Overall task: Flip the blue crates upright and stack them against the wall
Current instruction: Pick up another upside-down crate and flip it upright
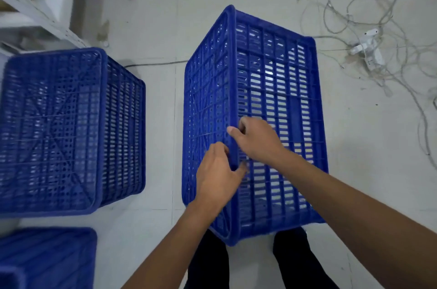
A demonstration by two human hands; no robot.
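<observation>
Blue slotted crates (272, 99) w/ lattice grid, pale grey floor (160, 28), whitish cables (369, 5).

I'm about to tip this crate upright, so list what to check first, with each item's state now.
1. Left hand grips crate edge: ok.
2. Right hand grips the same edge: ok.
3. Crate contents: nothing seen through the slats, ok.
4. Gap to left crate: ok.
5. Cables on the floor close on the right: not ok.
6. Legs right at the crate's near end: cannot tell if clear.
</observation>
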